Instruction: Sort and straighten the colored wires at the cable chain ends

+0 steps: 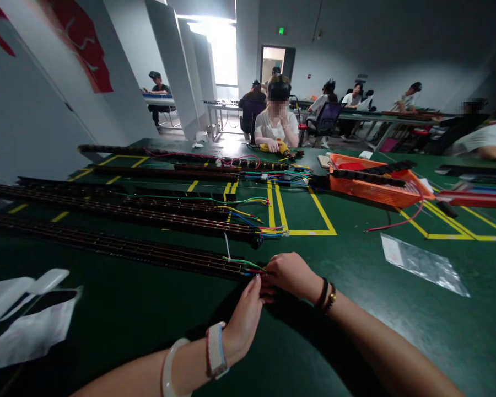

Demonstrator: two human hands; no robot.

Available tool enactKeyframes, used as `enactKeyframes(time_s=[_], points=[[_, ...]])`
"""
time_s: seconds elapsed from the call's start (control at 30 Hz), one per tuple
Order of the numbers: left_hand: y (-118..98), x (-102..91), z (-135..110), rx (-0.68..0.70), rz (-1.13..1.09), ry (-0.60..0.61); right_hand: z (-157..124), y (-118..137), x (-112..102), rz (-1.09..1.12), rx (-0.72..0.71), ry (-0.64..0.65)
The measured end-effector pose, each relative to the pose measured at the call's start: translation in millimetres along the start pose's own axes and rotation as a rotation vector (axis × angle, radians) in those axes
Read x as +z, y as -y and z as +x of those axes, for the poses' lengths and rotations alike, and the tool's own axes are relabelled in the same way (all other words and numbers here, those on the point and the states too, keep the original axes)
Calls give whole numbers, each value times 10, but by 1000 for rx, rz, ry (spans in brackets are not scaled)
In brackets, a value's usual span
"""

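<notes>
A long dark wire harness (149, 248) lies across the near part of the table, with coloured wires coming out of its right end. My right hand (291, 277) is closed over these wire ends, its fingers curled and partly hidden. Close against it, my left hand (244, 314) pinches the same wire ends between thumb and fingers; the exact grip is hidden. A green wire (246, 262) runs from the harness to my right hand. Just left of the hands, a white cable tie (227, 247) sticks up from the harness.
More harnesses (190, 221) with coloured ends lie behind. An orange basket (372, 193) stands at the back right, near a clear plastic bag (424, 264). White packaging (28, 325) lies at the left. Across the table a person (276, 124) holds a yellow tool (279, 148).
</notes>
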State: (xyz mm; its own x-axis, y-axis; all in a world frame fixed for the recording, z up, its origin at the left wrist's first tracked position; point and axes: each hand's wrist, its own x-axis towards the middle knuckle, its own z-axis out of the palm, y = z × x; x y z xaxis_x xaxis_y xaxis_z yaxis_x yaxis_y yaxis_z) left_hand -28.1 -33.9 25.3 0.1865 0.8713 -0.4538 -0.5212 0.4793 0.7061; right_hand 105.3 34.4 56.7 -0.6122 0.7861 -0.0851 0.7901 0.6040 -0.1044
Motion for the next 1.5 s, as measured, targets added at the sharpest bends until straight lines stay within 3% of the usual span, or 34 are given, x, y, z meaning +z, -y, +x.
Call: enactKeyframes(time_s=[0.17,0.33,0.6,0.73,0.83,0.97,1.17,1.4,1.5], points=[[2,-8,91,29,-164,5,2,47,3,-104,-76,13],[-30,4,215,-36,-258,-13,-47,181,130,-249,-104,-79],[-105,125,280,-86,-161,-110,-207,462,535,-485,60,-295],[-85,77,292,-85,-154,-57,-313,294,381,-297,33,-315],[-60,28,305,-68,-142,33,-405,166,211,-168,107,-331],[-49,-2,330,-32,-138,120,-489,147,205,-159,127,-373],[-82,-4,378,-44,-76,131,-493,154,299,-216,74,-428],[-136,-21,385,-77,-116,154,-440,-65,-34,-149,145,-360],[-155,-7,366,-84,-132,148,-301,-236,-61,-112,221,-331]])
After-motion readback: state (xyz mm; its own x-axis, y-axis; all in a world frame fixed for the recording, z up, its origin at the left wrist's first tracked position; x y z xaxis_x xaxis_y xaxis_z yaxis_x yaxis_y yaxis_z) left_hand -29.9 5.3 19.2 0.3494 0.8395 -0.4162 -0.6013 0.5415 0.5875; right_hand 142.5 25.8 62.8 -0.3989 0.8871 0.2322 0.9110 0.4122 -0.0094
